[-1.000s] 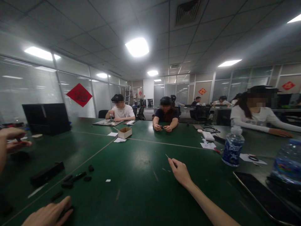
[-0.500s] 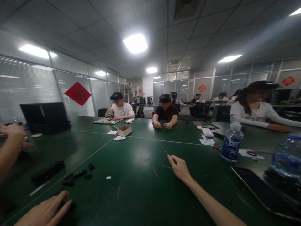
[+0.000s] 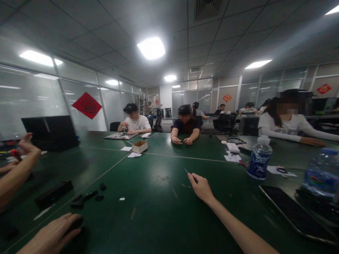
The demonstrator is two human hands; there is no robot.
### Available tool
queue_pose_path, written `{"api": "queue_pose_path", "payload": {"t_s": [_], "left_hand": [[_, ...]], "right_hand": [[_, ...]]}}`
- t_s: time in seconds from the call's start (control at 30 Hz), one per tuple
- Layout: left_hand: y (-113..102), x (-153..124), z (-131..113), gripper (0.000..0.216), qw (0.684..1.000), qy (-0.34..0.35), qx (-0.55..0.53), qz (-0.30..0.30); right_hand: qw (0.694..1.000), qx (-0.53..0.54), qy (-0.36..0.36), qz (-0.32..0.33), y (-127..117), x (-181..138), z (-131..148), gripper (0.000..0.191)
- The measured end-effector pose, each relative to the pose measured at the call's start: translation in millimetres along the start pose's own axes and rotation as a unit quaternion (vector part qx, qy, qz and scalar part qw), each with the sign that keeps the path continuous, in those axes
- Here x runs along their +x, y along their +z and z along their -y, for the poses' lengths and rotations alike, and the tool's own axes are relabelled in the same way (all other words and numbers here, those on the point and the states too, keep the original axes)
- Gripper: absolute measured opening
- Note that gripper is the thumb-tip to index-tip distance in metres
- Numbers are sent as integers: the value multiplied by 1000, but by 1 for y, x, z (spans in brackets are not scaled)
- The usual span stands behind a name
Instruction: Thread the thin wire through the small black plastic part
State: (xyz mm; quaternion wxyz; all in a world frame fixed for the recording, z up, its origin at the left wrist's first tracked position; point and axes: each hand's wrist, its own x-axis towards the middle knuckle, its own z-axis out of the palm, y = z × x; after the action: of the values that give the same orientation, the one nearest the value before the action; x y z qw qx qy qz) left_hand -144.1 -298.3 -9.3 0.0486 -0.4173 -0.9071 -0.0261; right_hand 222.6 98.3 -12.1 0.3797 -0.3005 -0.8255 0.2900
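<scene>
My right hand (image 3: 201, 188) rests over the green table (image 3: 148, 225), its fingers closed around a slim tool (image 3: 186, 170) with a thin pale tip pointing up and left. The tool's handle is mostly hidden in the fist. At the lower left, my left hand (image 3: 54, 233) curls around a black rounded object (image 3: 76, 223); its kind is not clear in the dim light. Just beyond that hand lie several small black parts (image 3: 84, 199) and a long black box-like piece (image 3: 54, 194). A small white scrap (image 3: 122, 199) sits between my hands.
Another person's arm (image 3: 18, 173) reaches in from the left, near a red-handled tool (image 3: 16, 154). Rightward stand two bottles (image 3: 259, 158) and a phone (image 3: 293, 211). Across the table are a small open box (image 3: 140, 146), papers (image 3: 134, 155) and seated people.
My left hand's fingers have drawn in around the black rounded object. My right hand has barely moved. At the left, the other person's hand has shifted, and a red-handled tool now shows.
</scene>
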Motion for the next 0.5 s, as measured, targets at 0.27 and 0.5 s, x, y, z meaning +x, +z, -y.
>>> {"api": "queue_pose_path", "payload": {"t_s": [0.27,0.5], "left_hand": [[-12,2,-23,53,999,36,-11,34],[-10,5,-26,50,998,31,13,56]], "right_hand": [[1000,-6,-4,1,1,1,0,49],[1000,4,-3,5,1,1,-2,49]]}}
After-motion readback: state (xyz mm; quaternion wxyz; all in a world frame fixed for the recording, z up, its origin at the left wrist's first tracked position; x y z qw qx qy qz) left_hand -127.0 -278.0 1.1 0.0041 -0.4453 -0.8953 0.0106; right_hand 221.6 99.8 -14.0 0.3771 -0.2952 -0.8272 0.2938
